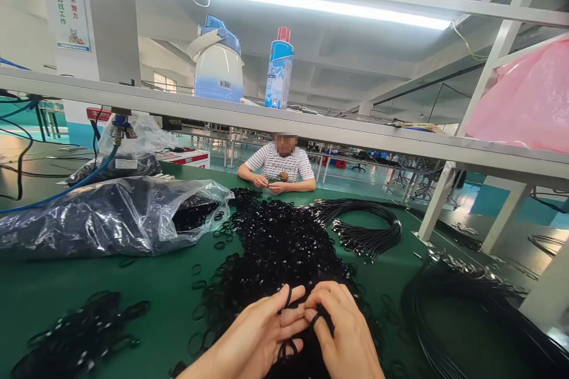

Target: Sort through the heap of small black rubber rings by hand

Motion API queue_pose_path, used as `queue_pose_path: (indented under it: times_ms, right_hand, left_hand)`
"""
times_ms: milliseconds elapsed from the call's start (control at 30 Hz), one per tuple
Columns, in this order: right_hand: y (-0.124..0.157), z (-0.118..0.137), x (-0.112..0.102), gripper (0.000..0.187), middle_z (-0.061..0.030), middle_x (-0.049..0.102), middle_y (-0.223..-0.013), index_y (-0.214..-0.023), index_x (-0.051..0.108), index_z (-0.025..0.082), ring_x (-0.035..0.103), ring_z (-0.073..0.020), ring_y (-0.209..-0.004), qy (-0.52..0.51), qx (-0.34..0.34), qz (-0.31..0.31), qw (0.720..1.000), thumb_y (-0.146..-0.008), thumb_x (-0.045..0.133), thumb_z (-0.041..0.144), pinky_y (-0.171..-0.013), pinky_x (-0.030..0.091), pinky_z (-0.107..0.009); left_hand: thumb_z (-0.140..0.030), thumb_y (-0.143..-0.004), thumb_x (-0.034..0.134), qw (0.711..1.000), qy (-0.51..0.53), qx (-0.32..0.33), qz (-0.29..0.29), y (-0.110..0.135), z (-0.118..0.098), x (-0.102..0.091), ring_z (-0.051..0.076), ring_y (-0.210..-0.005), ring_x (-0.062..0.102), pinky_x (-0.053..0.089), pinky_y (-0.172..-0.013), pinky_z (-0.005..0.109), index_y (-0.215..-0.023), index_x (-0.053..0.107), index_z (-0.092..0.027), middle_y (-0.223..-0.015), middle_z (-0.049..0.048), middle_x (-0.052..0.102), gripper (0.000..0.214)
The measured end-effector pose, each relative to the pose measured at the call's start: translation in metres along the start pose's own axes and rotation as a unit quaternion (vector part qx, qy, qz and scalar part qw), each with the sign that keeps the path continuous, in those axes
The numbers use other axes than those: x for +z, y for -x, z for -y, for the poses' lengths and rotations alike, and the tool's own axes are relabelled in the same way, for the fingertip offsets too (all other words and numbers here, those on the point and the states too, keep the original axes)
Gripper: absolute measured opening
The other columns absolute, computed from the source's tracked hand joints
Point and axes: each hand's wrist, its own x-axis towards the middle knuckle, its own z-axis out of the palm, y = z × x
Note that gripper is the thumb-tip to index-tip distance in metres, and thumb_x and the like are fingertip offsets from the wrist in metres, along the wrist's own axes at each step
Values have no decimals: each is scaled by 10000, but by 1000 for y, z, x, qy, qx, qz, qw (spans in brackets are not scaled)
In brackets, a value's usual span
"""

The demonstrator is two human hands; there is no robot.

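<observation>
My left hand (269, 328) is turned palm up with its fingers partly curled, low in the middle of the view. It holds several small black rings; one black ring (289, 295) shows by the thumb and forefinger, others lower between the fingers. Close against it, my right hand (344, 328) has thumb and fingers bent together around another black ring (315, 320). Both hands are above a large heap of black rings (284, 237) on the green tabletop (164, 284). A smaller pile of black rings (75, 331) lies to the left.
A clear plastic bag (111, 213) with black contents lies left of the heap. Coiled black cables (373, 219) and a bigger cable bundle (418, 308) are on the right. A person (284, 169) sits opposite. The overhead shelf (249, 111) carries a jug and spray can.
</observation>
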Motion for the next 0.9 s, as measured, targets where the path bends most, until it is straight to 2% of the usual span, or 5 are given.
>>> queue_pose_path:
  times_ms: [233,400,567,700,900]
  right_hand:
    - [2,-2,8,159,-16,615,-883,-879,567,239,568,-178,-813,-61,32,-49,996,-839,429,170,-684,424,-260]
    - [1,-7,9,169,-2,577,-739,-717,523,221,539,-172,-710,-62,51,-34,996,-845,415,197,-628,389,-256]
    - [-1,-7,1,161,16,573,-682,-729,519,223,533,-154,-616,-105,114,-41,987,-848,410,226,-579,373,-242]
    - [-3,2,-2,234,-7,618,-766,-763,578,215,572,-162,-723,-152,65,-50,985,-806,367,122,-672,414,-242]
    - [2,10,11,253,25,601,-777,-735,599,240,535,-158,-729,-80,-26,37,996,-572,565,50,-646,402,-233]
  left_hand:
    - [-429,-877,473,999,-27,11,27,2,-1,2,281,-1190,499,335,-968,402,-1183,571,-129,-1205,159,611,439]
    - [-431,-895,434,997,-65,13,34,3,1,2,272,-1172,520,256,-1035,421,-1242,530,-133,-1195,147,624,467]
    - [-450,-875,466,999,-25,13,29,0,-1,-5,287,-1196,500,309,-1018,430,-1310,450,-139,-1247,170,581,535]
    - [-449,-878,453,998,48,24,-10,-2,-4,-4,305,-1200,492,352,-991,432,-1322,413,-124,-1305,192,513,552]
    - [-418,-892,442,992,108,32,-62,-1,-9,3,285,-1192,500,411,-950,383,-1323,381,-111,-1343,190,454,533]
